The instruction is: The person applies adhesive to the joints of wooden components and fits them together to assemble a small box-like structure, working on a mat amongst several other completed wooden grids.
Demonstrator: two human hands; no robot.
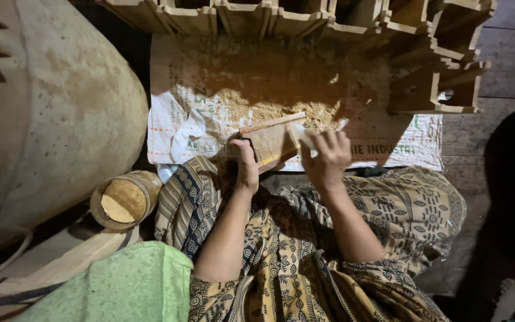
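Hands work close together over a lap covered in patterned yellow and black cloth (341,238). The left hand (247,162) grips a small wooden piece (272,142) by its near left end, with the thumb curled over the edge. The right hand (327,156) is closed on a pale bit of sandpaper (301,135) and presses it flat against the right end of the wooden piece. The wooden piece is held just above the knees, tilted, with one thin strip along its top edge.

Under it lies a white woven sack (382,143), spread flat on the plank floor (508,53). Sawdust (269,107) sits in a heap on the sack, just past the hands. Beyond the sack is a row of wooden box parts (305,18), stacked side by side. A big round drum (49,113) stands at the left. A short bamboo cup (125,200) leans near the left knee. A green cloth (126,286) lies at the bottom left.
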